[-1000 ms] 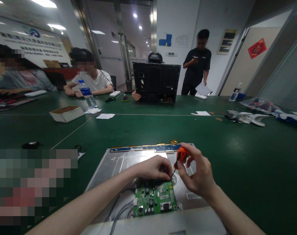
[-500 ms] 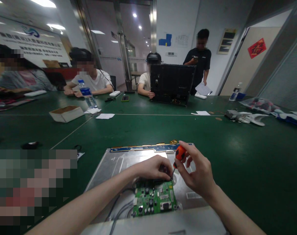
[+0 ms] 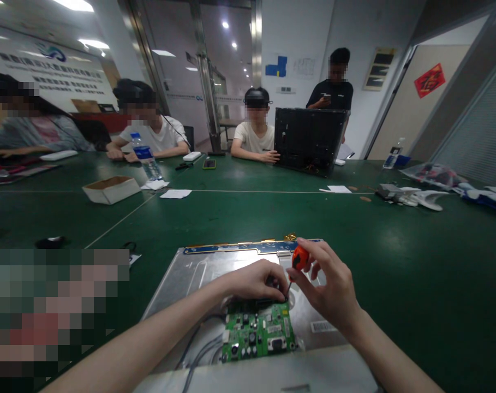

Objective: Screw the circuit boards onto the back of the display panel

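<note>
My right hand [image 3: 333, 284] is closed round the orange and black handle of a screwdriver [image 3: 300, 257], thumb and fingers on its sides. The shaft points down, slightly tilted, to the far right corner of a green circuit board [image 3: 259, 330]. My left hand [image 3: 259, 281] is closed in a pinch beside the screwdriver's tip; what lies between its fingertips is hidden. The board rests on a silver metal panel [image 3: 182, 273] with a blue circuit strip [image 3: 235, 248] along its far edge. Grey cables [image 3: 204, 349] run from the board's left side.
Across the green table [image 3: 239, 215], a seated person holds a black display housing [image 3: 309, 142] upright. A white box [image 3: 111, 191] and a water bottle [image 3: 146, 157] stand at the far left. White parts [image 3: 411, 196] lie to the right. Other people are behind the table.
My right thumb and fingers have shifted slightly on the screwdriver handle, which appears turned. My left hand stays in place. Across the table, the black display housing has moved right.
</note>
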Demonstrator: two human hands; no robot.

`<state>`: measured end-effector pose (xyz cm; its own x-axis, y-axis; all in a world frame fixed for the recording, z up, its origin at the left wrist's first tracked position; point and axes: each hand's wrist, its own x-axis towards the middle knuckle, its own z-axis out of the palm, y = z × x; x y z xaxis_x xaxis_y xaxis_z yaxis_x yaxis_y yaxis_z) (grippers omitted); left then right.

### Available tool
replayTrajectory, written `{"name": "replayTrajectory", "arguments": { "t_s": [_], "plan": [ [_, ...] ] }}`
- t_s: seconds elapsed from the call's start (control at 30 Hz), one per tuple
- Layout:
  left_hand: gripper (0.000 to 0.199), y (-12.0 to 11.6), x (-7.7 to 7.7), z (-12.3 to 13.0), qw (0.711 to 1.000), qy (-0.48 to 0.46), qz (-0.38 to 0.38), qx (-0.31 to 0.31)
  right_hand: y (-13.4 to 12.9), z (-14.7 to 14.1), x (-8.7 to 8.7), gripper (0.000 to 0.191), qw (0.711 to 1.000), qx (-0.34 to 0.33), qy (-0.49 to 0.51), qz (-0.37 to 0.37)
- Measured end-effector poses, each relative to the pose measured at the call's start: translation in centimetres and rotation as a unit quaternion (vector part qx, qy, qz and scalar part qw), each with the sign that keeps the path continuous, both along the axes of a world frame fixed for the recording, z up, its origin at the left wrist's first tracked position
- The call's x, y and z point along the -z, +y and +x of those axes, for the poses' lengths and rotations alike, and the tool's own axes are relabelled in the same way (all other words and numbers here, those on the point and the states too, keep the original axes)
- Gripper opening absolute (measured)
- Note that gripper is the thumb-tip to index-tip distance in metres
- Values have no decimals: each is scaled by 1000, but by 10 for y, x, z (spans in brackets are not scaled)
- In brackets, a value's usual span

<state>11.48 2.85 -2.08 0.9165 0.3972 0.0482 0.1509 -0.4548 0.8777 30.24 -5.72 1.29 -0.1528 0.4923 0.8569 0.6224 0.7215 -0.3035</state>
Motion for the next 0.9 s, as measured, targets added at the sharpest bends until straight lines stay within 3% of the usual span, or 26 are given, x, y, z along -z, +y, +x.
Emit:
{"name": "replayTrajectory", "arguments": {
  "t_s": [0.9],
  "plan": [
    [17, 5, 4, 1, 999, -7, -36, 18, -6, -3, -7, 49, 1000, -8, -19, 21]
  ]
}}
